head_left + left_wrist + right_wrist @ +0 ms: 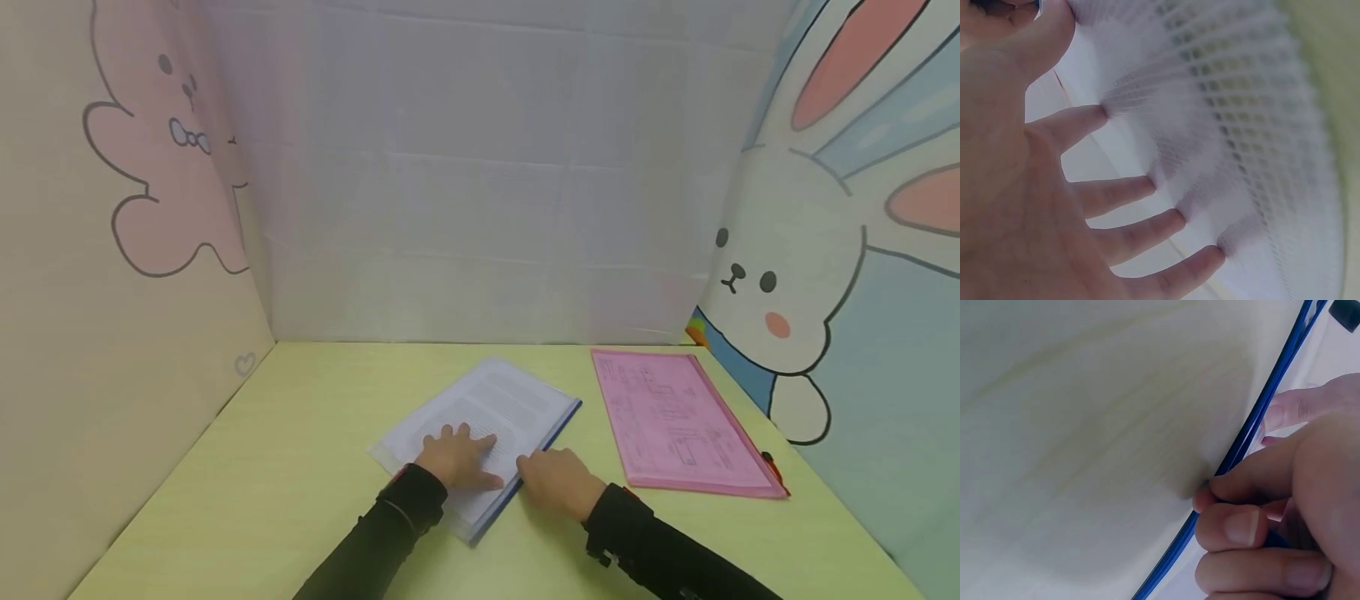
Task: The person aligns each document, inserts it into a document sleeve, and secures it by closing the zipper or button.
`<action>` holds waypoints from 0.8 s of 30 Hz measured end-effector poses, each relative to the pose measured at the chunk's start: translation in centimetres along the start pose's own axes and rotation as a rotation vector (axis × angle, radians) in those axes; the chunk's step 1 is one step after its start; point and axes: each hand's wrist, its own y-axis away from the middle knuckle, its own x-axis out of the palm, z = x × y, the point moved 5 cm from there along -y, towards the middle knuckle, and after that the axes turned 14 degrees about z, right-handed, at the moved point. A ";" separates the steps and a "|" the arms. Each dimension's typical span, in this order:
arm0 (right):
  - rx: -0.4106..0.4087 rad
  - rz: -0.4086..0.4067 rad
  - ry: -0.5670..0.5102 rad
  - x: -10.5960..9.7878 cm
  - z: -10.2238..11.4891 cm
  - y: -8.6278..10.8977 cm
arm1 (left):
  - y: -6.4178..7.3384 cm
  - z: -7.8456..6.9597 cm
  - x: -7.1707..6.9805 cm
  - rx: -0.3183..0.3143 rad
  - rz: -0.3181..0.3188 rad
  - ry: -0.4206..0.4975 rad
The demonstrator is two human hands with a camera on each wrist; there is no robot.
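A clear report cover (491,396) holding printed pages lies slanted on the table, with a blue spine bar (564,422) along its right edge. My left hand (459,459) rests on the top sheet, fingers spread and fairly straight. In the left wrist view its fingertips touch the page (1147,144), which looks white and faintly lined. At the spine my right hand (558,482) has curled fingers and pinches the blue bar (1235,450) between thumb and index finger. Part of that bar is hidden behind the right fingers.
To the right on the yellow table (300,450) lies a pink folder (675,417) with printed drawings showing through. A small red and black object (775,471) sits at its right edge. A white sheet hangs behind, and painted walls stand on both sides.
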 end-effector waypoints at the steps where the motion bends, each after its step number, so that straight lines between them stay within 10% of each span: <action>1: 0.003 -0.002 0.000 0.0 -0.1 0.0 | 0.0 0.0 0.0 -0.002 -0.004 -0.001; 14: 0.149 0.104 -0.028 0.5 -3.8 -2.2 | -0.1 -0.4 0.2 0.026 0.006 -0.006; 24: 0.171 0.035 -0.020 0.3 -5.0 -3.3 | 0.3 -0.2 -0.1 0.027 0.039 0.040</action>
